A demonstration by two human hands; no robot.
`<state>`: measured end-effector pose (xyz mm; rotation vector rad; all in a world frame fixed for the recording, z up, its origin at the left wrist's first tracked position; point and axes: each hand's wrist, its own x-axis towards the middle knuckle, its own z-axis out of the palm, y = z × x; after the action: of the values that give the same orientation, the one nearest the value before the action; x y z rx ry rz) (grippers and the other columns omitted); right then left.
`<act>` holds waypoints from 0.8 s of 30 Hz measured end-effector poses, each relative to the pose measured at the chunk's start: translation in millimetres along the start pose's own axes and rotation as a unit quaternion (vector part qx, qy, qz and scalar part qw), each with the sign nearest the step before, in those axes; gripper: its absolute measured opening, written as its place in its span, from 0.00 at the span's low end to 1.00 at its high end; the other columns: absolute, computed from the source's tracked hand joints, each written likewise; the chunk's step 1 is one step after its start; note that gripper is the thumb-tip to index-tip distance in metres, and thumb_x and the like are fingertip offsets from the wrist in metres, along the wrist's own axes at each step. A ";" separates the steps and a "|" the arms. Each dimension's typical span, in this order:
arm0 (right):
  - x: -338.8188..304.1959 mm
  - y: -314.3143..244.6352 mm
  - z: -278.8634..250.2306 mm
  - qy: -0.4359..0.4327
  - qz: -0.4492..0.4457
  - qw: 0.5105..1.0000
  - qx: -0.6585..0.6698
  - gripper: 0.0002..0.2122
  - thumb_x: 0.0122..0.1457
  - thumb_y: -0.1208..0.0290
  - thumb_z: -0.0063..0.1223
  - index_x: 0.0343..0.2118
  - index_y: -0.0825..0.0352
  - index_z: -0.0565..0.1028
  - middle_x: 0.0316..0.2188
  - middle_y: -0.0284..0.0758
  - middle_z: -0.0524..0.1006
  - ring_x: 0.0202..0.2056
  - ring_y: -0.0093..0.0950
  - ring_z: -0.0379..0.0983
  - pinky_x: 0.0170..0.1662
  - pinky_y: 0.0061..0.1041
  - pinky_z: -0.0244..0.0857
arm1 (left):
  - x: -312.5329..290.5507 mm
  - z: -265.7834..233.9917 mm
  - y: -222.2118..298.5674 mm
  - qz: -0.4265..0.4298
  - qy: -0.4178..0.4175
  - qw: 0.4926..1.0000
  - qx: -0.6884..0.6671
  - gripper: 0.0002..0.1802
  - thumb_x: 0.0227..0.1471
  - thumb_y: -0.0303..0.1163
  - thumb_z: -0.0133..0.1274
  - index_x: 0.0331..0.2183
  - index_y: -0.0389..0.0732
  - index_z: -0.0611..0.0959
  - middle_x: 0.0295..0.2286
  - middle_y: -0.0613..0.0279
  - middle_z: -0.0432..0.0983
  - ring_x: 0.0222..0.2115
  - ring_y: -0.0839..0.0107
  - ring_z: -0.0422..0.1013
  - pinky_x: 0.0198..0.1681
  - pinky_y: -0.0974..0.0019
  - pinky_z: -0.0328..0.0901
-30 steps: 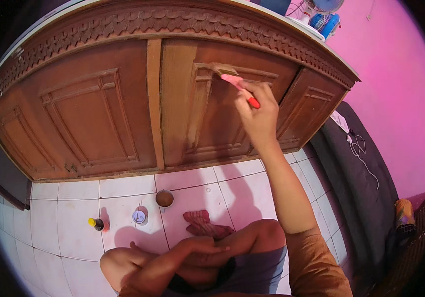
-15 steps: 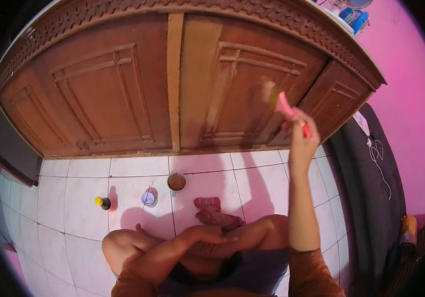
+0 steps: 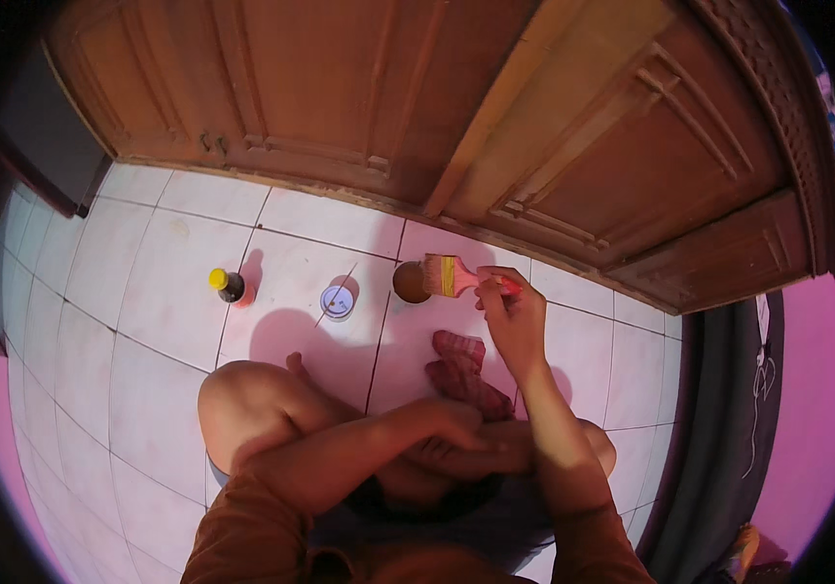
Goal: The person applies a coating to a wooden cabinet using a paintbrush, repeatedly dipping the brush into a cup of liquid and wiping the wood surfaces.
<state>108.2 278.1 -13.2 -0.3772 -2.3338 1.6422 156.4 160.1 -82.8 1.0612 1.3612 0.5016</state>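
Note:
My right hand [image 3: 515,307] is closed round the handle of a pink paintbrush [image 3: 464,277] with a yellow band. The bristles point left, over the right side of a cup [image 3: 411,283] of brown liquid on the floor. Part of the cup is hidden behind them. My left hand [image 3: 454,423] lies across my crossed legs, empty as far as I can see, with loosely extended fingers partly in shadow. Beyond the cup stands the brown wooden cabinet [image 3: 340,88] with carved panels; a paler strip [image 3: 598,68] runs down its right door.
Left of the cup is a small lidded container [image 3: 337,302] with a thin stick across it. Farther left stands a dark bottle [image 3: 228,284] with a yellow cap. A crumpled red cloth [image 3: 471,375] lies before my legs. A dark cushion-like piece [image 3: 724,419] lines the right wall.
My right hand has brought the paintbrush down from the cabinet's right door to the cup. The view has turned and tipped lower. My left hand stays on my legs.

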 end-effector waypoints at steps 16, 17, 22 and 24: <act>34.3 6.6 49.1 -0.076 -0.134 0.961 -0.231 0.10 0.61 0.67 0.56 0.34 0.72 0.80 0.22 0.39 0.79 0.22 0.25 0.73 0.30 0.24 0.68 | 18.2 6.0 -5.5 0.067 0.017 0.997 0.026 0.49 0.53 0.74 0.39 0.25 0.32 0.86 0.22 0.47 0.81 0.30 0.54 0.79 0.38 0.53 0.71; 35.2 7.6 51.0 -0.078 -0.133 0.961 -0.231 0.10 0.61 0.67 0.56 0.34 0.72 0.80 0.22 0.39 0.79 0.22 0.25 0.73 0.30 0.24 0.68 | 18.6 6.6 -5.5 0.067 0.017 0.997 0.027 0.49 0.53 0.74 0.39 0.25 0.32 0.86 0.22 0.47 0.81 0.30 0.53 0.79 0.39 0.53 0.71; 40.1 14.7 55.3 -0.089 -0.116 0.959 -0.243 0.10 0.61 0.68 0.56 0.34 0.72 0.80 0.21 0.39 0.79 0.23 0.26 0.75 0.31 0.25 0.68 | 21.4 6.9 -4.1 0.071 0.019 0.997 0.035 0.48 0.53 0.74 0.39 0.27 0.32 0.87 0.23 0.47 0.81 0.31 0.53 0.79 0.40 0.53 0.70; 40.7 17.6 55.7 -0.089 -0.103 0.959 -0.248 0.10 0.61 0.68 0.56 0.34 0.72 0.80 0.21 0.39 0.78 0.23 0.24 0.75 0.31 0.24 0.68 | 21.9 7.7 -2.7 0.072 0.019 0.996 0.039 0.48 0.53 0.74 0.39 0.27 0.32 0.87 0.24 0.47 0.81 0.32 0.52 0.79 0.41 0.53 0.70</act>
<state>51.4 249.7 -45.4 -0.0714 -2.7997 1.0200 167.3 174.3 -97.8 1.2250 1.3524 0.5818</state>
